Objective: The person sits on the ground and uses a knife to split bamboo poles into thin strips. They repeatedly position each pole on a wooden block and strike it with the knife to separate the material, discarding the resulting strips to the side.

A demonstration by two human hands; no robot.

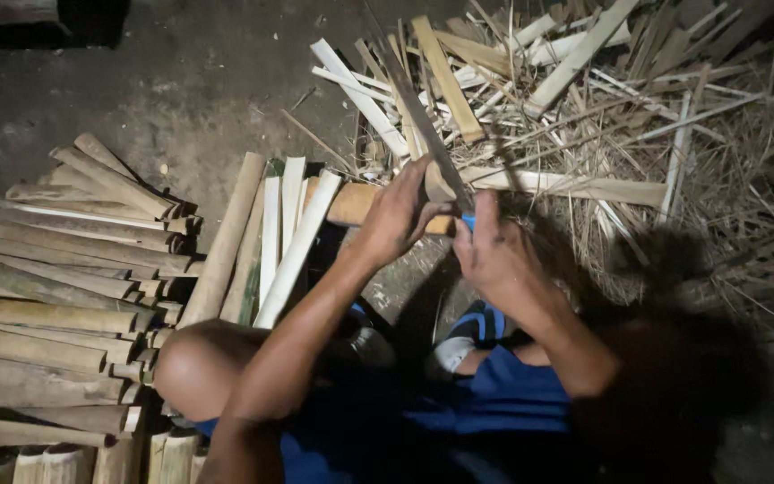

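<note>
My left hand (400,215) is closed around a short pale bamboo piece (438,185) held over a tan wooden block (353,203). My right hand (493,255) grips a blue handle (468,220), and a long dark blade (414,103) runs up and away from it, its lower part against the bamboo piece. The two hands are almost touching, just in front of my knees.
A stack of split bamboo lengths (55,287) lies at the left. Several pale slats (284,233) lean beside the block. A heap of thin strips and shavings (620,116) covers the right. My bare knee (194,363) and a sandal (472,332) are below.
</note>
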